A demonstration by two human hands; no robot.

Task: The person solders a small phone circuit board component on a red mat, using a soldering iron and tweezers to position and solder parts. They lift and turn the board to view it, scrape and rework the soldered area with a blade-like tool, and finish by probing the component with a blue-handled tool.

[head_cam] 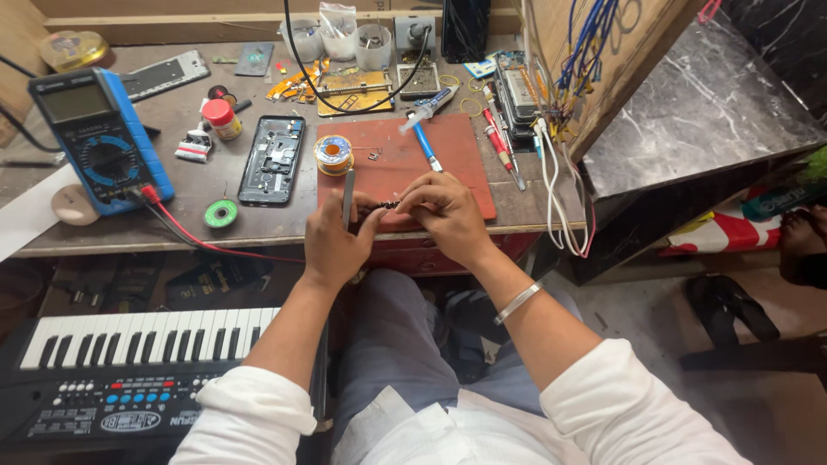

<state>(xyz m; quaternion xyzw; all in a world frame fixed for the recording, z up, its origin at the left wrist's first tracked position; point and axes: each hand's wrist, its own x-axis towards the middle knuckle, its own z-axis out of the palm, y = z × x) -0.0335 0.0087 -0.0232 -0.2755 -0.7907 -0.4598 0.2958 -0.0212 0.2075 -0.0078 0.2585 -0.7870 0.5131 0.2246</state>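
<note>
My left hand point(334, 239) and my right hand point(448, 215) meet at the front edge of a red work mat point(457, 151). Both pinch a small dark part point(388, 206) between their fingertips. My left hand also holds a thin grey metal tool point(348, 194) that stands upright beside the thumb. A spool of solder wire point(333, 155) lies on the mat just beyond my left hand, and a blue-handled tool point(425, 142) lies beyond my right hand.
An opened phone body point(272, 159) lies left of the mat, with a green tape roll point(221, 213) near it. A blue multimeter point(99, 138) with a red lead stands far left. A small keyboard point(129, 362) sits below the bench. Wires point(560, 172) hang at the right.
</note>
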